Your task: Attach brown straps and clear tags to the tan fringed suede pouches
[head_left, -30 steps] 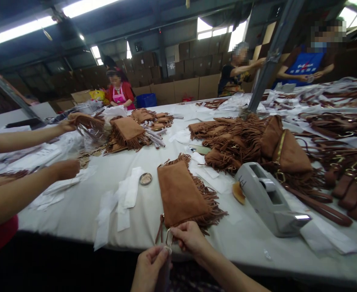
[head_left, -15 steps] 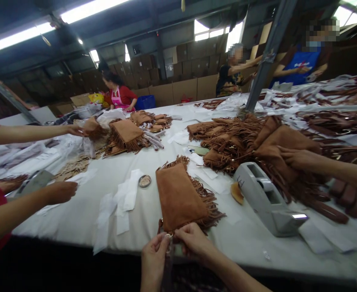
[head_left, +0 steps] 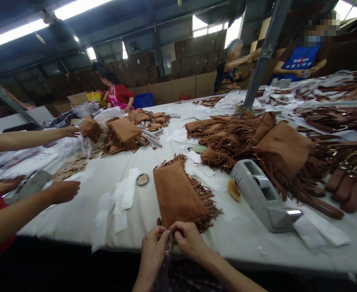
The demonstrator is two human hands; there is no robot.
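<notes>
A brown suede bag (head_left: 180, 196) with fringe lies flat on the table, its near corner at my fingertips. A dark strap (head_left: 163, 273) in clear plastic hangs down over the table's front edge, with a bit of metal near its top. My left hand (head_left: 154, 247) is closed in a pinch on the upper end of this strap. My right hand (head_left: 190, 241) is closed too, its thumb and forefinger pinching at the strap's top beside the bag's corner. The join between strap and bag is hidden by my fingers.
A grey tape dispenser (head_left: 265, 198) and a tan curved piece (head_left: 234, 190) stand right of the bag. Left are white paper strips (head_left: 126, 198) and a small round dish (head_left: 142, 179). Fringed bags (head_left: 227, 138) are heaped behind. A co-worker's arms (head_left: 44, 198) reach in from the left.
A hand that lay on the heaped bags at the right is gone. My fingertips have closed in tighter, covering the metal ring that showed between them. The view has shifted slightly.
</notes>
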